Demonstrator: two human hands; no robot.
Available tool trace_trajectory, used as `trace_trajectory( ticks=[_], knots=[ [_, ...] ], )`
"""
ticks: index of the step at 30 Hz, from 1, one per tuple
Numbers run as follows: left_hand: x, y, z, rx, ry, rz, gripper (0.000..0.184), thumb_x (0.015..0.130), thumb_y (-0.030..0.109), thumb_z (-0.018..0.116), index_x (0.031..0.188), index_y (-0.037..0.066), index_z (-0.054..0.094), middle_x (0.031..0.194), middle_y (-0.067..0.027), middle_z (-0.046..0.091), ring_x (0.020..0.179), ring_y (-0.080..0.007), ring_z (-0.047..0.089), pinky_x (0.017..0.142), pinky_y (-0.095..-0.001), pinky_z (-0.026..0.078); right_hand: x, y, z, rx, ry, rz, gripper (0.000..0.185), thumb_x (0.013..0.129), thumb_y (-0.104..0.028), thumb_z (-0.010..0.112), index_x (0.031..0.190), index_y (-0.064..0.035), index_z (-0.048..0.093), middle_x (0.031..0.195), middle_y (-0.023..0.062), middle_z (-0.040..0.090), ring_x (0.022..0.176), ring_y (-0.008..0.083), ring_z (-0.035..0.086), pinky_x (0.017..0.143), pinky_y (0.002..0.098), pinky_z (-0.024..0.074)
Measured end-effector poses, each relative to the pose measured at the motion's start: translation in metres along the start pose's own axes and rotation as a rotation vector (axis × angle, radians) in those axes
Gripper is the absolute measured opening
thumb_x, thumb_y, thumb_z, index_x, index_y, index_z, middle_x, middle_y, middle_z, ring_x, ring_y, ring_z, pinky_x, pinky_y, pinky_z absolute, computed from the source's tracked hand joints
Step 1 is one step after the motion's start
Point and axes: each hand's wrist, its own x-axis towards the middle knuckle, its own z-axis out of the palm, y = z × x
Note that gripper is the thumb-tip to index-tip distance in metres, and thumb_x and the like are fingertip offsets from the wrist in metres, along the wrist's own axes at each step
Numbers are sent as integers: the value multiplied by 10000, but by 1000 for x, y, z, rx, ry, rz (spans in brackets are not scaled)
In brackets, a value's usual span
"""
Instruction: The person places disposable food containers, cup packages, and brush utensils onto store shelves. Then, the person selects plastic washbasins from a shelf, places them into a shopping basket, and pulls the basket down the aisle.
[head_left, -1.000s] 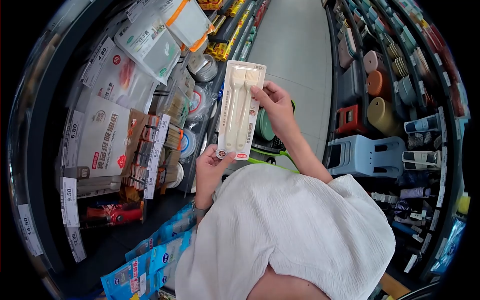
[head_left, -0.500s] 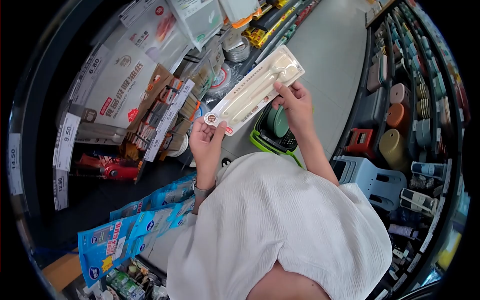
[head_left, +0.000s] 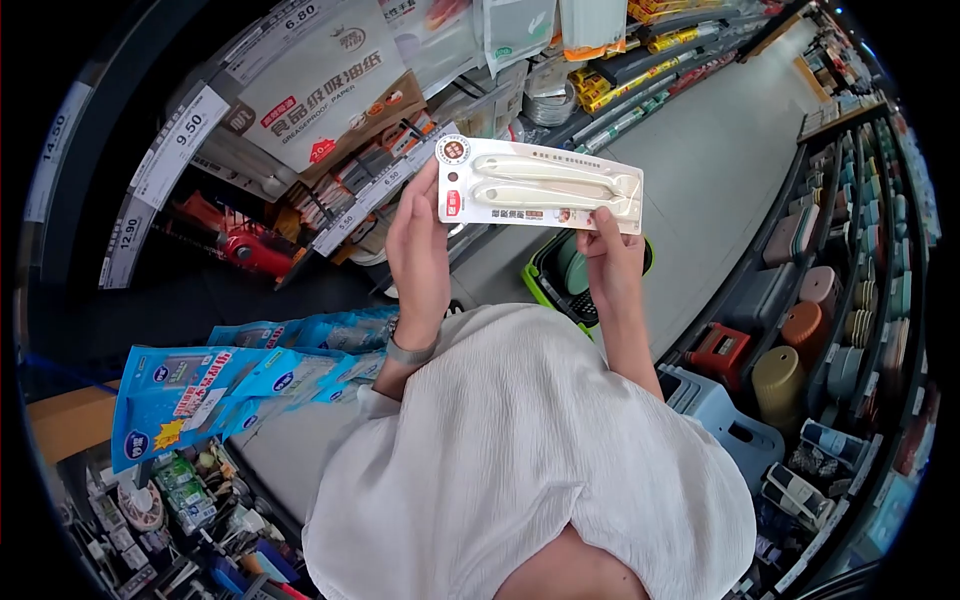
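Note:
A blister pack of cream-coloured long-handled utensils (head_left: 545, 188), which look like silicone brushes, is held nearly level in front of me with its printed face up. My left hand (head_left: 415, 250) grips the left end of the card, most of its fingers along the edge or behind it. At the lower right corner, my right hand (head_left: 612, 265) pinches the pack with the thumb on the front and the fingers underneath. Below the pack, a black shopping basket with a green rim (head_left: 545, 288) holds a green round item (head_left: 577, 270), partly hidden by my right hand.
Hanging packets and price tags (head_left: 180, 145) crowd the left shelf. Blue packets (head_left: 200, 395) jut out at lower left. To the right, shelves hold containers, a red box (head_left: 720, 352) and a light blue plastic stool (head_left: 725, 425). A grey aisle floor (head_left: 690, 190) runs ahead.
The pack has turned from a diagonal slant to nearly level and come closer to the left shelf. Both hands still hold it, and the view has shifted.

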Motion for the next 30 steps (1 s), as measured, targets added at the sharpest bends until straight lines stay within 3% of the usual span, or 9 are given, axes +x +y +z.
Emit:
trace_trajectory(
  ticks=[3, 8, 10, 11, 14, 16, 21, 25, 30],
  knots=[
    [-3, 4, 2, 141, -185, 89, 617, 960, -28, 588, 1500, -72, 294, 1458, -192, 467, 1316, -208, 490, 1093, -337, 404, -2, 3, 1, 19, -10, -2, 190, 980, -146, 639, 1104, -3, 622, 916, 63, 673, 695, 120, 572, 603, 256, 459],
    [-4, 5, 9, 117, -96, 63, 591, 972, -29, 564, 1495, -50, 289, 1433, -195, 485, 1239, -199, 557, 985, -317, 517, -6, 6, 2, 45, -58, 21, 227, 958, -121, 661, 1126, 24, 613, 949, 97, 689, 710, 143, 617, 612, 271, 479],
    [-2, 10, 9, 70, -87, 42, 577, 978, -25, 556, 1490, -43, 291, 1421, -199, 497, 1204, -197, 585, 941, -313, 554, -6, 4, 5, 87, -89, 74, 270, 946, -119, 664, 1153, 41, 599, 1007, 117, 693, 789, 178, 657, 653, 295, 505],
    [-1, 12, 7, 87, -49, 55, 543, 983, -17, 552, 1471, -43, 314, 1391, -202, 525, 1170, -196, 607, 906, -310, 576, -1, 12, -2, 82, -133, 17, 321, 976, -197, 613, 1182, 49, 590, 1084, 152, 685, 928, 218, 666, 767, 342, 522],
    [2, 16, -8, 117, 39, 94, 430, 993, 17, 566, 1385, -37, 398, 1262, -196, 632, 1104, -189, 643, 878, -298, 579, 3, 15, -7, 165, -111, 4, 385, 1006, -274, 542, 1197, 56, 587, 1126, 183, 675, 1031, 238, 638, 885, 374, 495],
    [5, 20, -19, 50, 123, 102, 376, 980, 33, 603, 1320, -35, 457, 1182, -155, 678, 1028, -151, 662, 812, -258, 562, 14, 9, -10, 118, -321, -21, 405, 1013, -281, 498, 1190, 70, 593, 1143, 217, 677, 1060, 209, 623, 939, 335, 455],
    [5, 30, -30, 126, 191, 138, 259, 980, 66, 628, 1207, -24, 541, 1113, -166, 714, 987, -129, 672, 831, -239, 529, 24, -1, 31, -417, -447, -1, 325, 965, -177, 583, 1207, 38, 617, 1139, 177, 693, 1064, 179, 618, 920, 301, 451],
    [3, 32, -42, 159, 196, 91, 228, 978, 55, 621, 1185, -19, 560, 1062, -139, 725, 946, -116, 678, 813, -226, 527, 30, 12, 86, -333, -756, 93, 373, 970, -109, 633, 1300, 37, 539, 1196, 109, 653, 1125, 168, 604, 1012, 314, 443],
    [0, 25, -57, 198, 166, 74, 206, 983, 59, 614, 1169, -10, 559, 1089, -130, 713, 946, -108, 669, 807, -225, 526, 44, 42, 139, -432, -723, 153, 278, 960, -155, 676, 1182, 5, 627, 1105, 45, 666, 989, 84, 600, 852, 264, 485]
  ],
)
